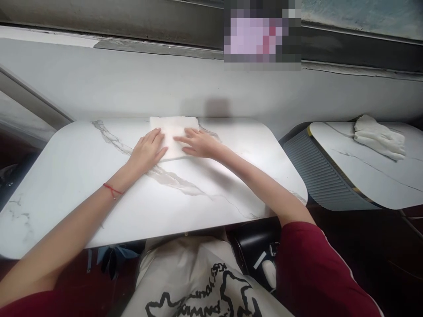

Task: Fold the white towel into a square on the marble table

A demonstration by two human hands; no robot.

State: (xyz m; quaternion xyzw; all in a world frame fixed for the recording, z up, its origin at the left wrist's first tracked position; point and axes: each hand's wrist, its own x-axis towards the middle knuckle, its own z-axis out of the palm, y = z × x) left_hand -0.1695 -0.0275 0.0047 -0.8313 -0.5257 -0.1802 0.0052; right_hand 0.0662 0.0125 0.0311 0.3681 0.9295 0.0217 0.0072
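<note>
A folded white cloth (174, 127) lies flat on the white marble table (231, 176), near its far edge. My left hand (148, 149) rests on the cloth's left part, fingers stretched out and lying flat. My right hand (198, 143) lies on the cloth's right part, fingers extended and pointing left. Both palms press down on the fabric and neither hand grips anything. A thin red string bracelet (112, 190) circles my left wrist.
A grey wall runs behind the table with a window ledge above. To the right stands a second marble table (370, 171) with a crumpled white cloth (380, 138) on it. A printed cloth bag (198, 281) lies on my lap below the table's near edge.
</note>
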